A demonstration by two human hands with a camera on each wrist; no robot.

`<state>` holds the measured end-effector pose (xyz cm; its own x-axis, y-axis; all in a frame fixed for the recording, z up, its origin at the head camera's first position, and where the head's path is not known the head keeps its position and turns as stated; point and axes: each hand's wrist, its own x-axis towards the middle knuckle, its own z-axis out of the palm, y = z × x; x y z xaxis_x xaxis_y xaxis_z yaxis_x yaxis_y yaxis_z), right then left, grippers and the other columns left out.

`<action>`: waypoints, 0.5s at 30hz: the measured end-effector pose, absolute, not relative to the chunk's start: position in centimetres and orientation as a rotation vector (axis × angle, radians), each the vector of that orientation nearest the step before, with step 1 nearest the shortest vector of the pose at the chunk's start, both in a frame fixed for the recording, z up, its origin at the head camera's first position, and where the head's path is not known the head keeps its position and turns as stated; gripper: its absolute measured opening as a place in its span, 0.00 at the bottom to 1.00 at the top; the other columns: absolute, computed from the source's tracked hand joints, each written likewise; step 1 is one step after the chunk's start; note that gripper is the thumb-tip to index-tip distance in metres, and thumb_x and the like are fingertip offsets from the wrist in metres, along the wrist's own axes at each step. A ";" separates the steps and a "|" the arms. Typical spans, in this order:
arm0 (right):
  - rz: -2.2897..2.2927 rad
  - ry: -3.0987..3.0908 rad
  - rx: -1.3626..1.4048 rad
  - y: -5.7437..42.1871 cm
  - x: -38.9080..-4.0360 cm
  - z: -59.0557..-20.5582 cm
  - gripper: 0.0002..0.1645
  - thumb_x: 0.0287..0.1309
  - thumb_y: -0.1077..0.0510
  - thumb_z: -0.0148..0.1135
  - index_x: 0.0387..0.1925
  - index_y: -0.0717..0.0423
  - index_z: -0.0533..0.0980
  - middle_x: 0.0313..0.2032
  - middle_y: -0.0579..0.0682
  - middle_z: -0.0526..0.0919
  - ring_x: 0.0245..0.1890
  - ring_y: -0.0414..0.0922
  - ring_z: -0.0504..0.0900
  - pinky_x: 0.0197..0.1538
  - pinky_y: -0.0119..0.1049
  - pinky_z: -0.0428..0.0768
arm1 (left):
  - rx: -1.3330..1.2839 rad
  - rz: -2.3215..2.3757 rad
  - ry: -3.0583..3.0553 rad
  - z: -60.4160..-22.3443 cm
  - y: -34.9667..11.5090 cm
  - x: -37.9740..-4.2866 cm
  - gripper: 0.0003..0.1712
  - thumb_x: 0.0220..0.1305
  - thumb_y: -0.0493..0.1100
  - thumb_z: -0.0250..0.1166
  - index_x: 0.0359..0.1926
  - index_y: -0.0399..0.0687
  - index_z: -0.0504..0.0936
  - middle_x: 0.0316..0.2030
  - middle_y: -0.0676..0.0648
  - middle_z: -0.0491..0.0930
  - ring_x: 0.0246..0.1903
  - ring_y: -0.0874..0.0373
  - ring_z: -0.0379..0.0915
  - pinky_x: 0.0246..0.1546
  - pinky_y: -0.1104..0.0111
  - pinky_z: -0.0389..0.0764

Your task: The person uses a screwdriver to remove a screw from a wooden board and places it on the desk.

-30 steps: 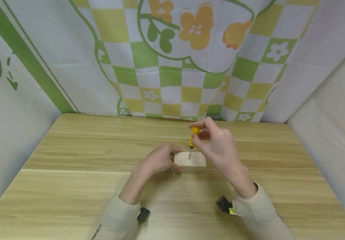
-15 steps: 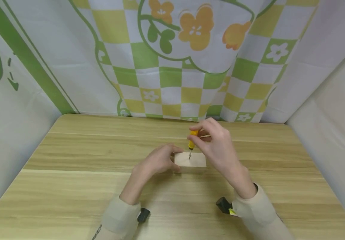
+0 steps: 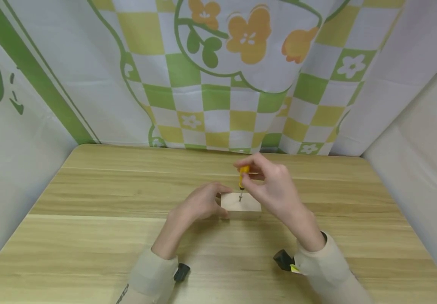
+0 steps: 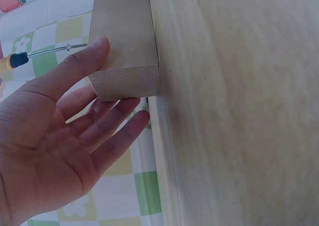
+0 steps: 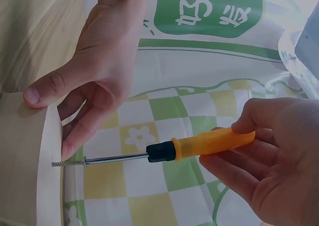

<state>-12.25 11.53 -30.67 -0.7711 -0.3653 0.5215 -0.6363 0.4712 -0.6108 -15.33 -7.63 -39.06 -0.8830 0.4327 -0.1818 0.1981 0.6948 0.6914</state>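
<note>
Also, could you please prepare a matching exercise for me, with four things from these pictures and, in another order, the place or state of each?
Things:
1. screwdriver
2. screw
3. wooden block
4. left hand

Places and states:
A. resting on the table, a pale flat face upward
B. thumb and fingers on opposite sides of one end of the wooden block
C. held in the right hand by its yellow handle
D. between the screwdriver's tip and the wooden block, thread exposed

Right pairs: 1-C, 2-D, 3-A, 4-B
</note>
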 end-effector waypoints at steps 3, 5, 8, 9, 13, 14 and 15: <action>1.201 -2.377 0.863 11.4 -12.2 -30.9 0.13 0.56 0.72 0.67 0.43 0.60 0.81 0.45 0.52 0.85 0.45 0.47 0.85 0.42 0.33 0.86 | 0.506 0.992 2.573 -39.1 -7.7 -15.3 0.36 0.48 0.42 0.79 0.61 0.54 0.80 0.57 0.50 0.81 0.57 0.51 0.77 0.60 0.56 0.76; 1.208 -2.340 0.870 11.4 -12.2 -31.0 0.13 0.54 0.71 0.69 0.42 0.60 0.82 0.45 0.53 0.81 0.46 0.47 0.82 0.42 0.34 0.86 | 0.508 0.987 2.574 -39.1 -7.7 -15.3 0.36 0.48 0.42 0.79 0.61 0.54 0.80 0.57 0.50 0.81 0.57 0.51 0.77 0.60 0.55 0.76; 1.176 -2.290 0.861 11.4 -12.2 -31.1 0.13 0.51 0.70 0.72 0.41 0.60 0.84 0.42 0.53 0.78 0.43 0.46 0.81 0.39 0.33 0.86 | 0.507 0.981 2.576 -39.1 -7.6 -15.4 0.36 0.48 0.42 0.79 0.61 0.53 0.80 0.57 0.50 0.81 0.56 0.51 0.77 0.60 0.55 0.76; 1.157 -2.279 0.853 11.4 -12.2 -31.1 0.13 0.51 0.70 0.72 0.41 0.60 0.84 0.41 0.53 0.78 0.42 0.46 0.81 0.38 0.32 0.86 | 0.504 0.978 2.576 -39.1 -7.6 -15.4 0.36 0.48 0.42 0.79 0.61 0.53 0.80 0.57 0.50 0.81 0.56 0.51 0.77 0.60 0.55 0.76; 1.110 -2.260 0.846 11.5 -12.3 -31.1 0.14 0.51 0.71 0.72 0.41 0.59 0.85 0.39 0.52 0.81 0.38 0.44 0.83 0.35 0.31 0.86 | 0.497 0.979 2.573 -39.1 -7.6 -15.4 0.36 0.48 0.42 0.79 0.61 0.53 0.80 0.57 0.50 0.81 0.57 0.51 0.76 0.61 0.56 0.75; 1.108 -2.261 0.852 11.5 -12.3 -31.1 0.14 0.51 0.71 0.72 0.41 0.59 0.85 0.39 0.52 0.82 0.38 0.44 0.83 0.35 0.31 0.86 | 0.494 0.977 2.573 -39.0 -7.6 -15.4 0.36 0.48 0.42 0.79 0.61 0.53 0.80 0.57 0.50 0.81 0.57 0.51 0.76 0.61 0.56 0.75; 1.113 -2.263 0.861 11.6 -12.3 -31.0 0.14 0.51 0.72 0.71 0.41 0.59 0.85 0.39 0.51 0.82 0.38 0.44 0.84 0.36 0.31 0.86 | 0.492 0.977 2.572 -39.0 -7.7 -15.4 0.36 0.48 0.42 0.79 0.61 0.53 0.80 0.57 0.50 0.80 0.57 0.51 0.76 0.61 0.55 0.75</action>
<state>-12.31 11.55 -31.03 -0.6914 -0.3267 0.6443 -0.7098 0.4733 -0.5217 -15.42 -7.65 -39.02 -0.8806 0.4328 -0.1930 0.1954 0.7026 0.6842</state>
